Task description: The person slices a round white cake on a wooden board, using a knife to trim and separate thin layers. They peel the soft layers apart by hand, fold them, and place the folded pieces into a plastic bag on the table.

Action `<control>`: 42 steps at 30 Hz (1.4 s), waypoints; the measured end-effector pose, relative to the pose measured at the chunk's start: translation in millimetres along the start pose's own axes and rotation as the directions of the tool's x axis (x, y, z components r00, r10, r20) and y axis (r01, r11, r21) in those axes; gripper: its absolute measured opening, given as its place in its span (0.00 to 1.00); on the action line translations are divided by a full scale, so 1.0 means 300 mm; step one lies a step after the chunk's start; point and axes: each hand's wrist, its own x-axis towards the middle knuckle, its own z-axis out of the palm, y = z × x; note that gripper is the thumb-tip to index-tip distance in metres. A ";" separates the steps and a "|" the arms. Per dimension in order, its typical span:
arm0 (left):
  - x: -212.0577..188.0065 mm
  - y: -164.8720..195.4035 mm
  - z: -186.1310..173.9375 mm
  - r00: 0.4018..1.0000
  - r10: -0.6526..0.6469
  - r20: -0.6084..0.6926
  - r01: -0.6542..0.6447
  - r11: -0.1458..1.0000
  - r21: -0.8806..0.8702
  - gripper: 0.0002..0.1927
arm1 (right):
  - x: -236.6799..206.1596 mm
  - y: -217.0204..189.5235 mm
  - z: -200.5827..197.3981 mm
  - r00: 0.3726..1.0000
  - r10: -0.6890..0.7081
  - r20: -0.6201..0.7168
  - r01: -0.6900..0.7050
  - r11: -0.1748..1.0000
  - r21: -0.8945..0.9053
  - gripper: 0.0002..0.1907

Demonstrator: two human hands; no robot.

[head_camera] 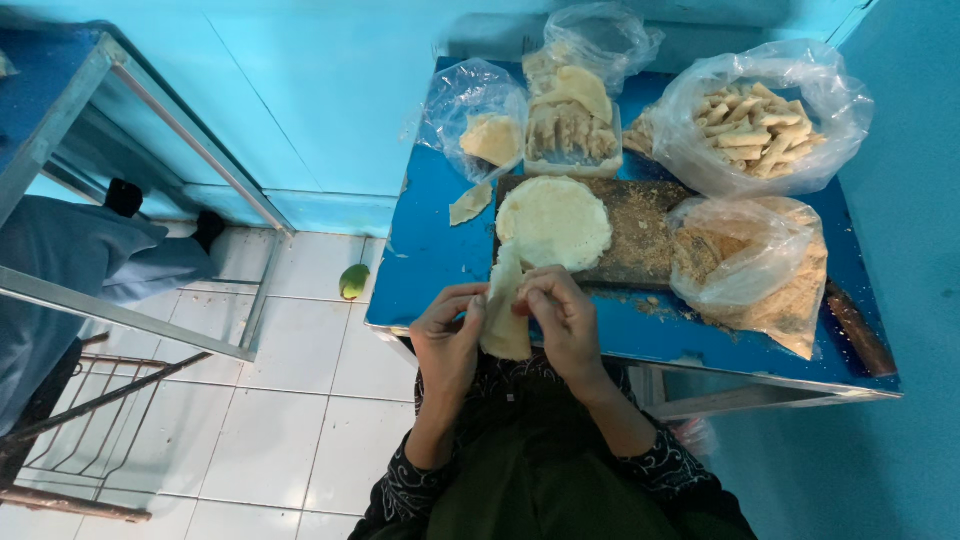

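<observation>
At the near edge of the blue table, your left hand and right hand both pinch one pale wrapper sheet — held up off the surface, probably so it peels free of the round stack on the dark board. Four plastic bags — one holds finished rolls.

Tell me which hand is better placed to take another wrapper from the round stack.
Probably the right hand. It is closest to the round stack of wrappers on the dark board. The left hand is farther away, near the table edge. Both hold a pale wrapper.
</observation>
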 end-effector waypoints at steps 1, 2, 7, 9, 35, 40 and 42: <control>-0.008 0.006 0.005 1.000 0.014 -0.006 -0.013 0.999 0.032 0.07 | 0.002 -0.002 -0.001 0.999 0.046 -0.022 -0.046 0.999 0.017 0.07; -0.019 0.013 0.012 1.000 0.026 -0.010 -0.026 0.998 0.064 0.07 | 0.003 -0.005 -0.002 0.998 0.056 -0.003 -0.056 0.998 -0.003 0.06; -0.058 0.046 0.049 0.953 0.303 0.029 -0.299 0.913 0.278 0.06 | 0.006 -0.008 0.007 1.000 -0.018 -0.008 0.015 0.944 -0.330 0.06; -0.060 0.046 0.052 0.969 0.247 0.028 -0.247 0.938 0.245 0.06 | 0.005 -0.004 0.010 0.999 0.029 -0.016 -0.031 0.987 -0.157 0.04; 0.066 0.022 0.022 0.927 0.375 -0.021 -0.369 0.919 0.138 0.05 | 0.151 -0.007 0.008 0.941 0.305 0.148 -0.335 0.767 0.547 0.11; 0.057 -0.045 0.067 0.914 0.406 -0.001 -0.383 0.864 0.327 0.06 | 0.197 0.046 0.024 0.954 0.291 0.077 -0.300 0.940 0.165 0.12; 0.067 -0.072 0.050 0.954 0.290 -0.068 -0.277 0.948 0.158 0.06 | 0.204 0.057 0.016 0.964 0.262 0.048 -0.265 0.923 0.277 0.11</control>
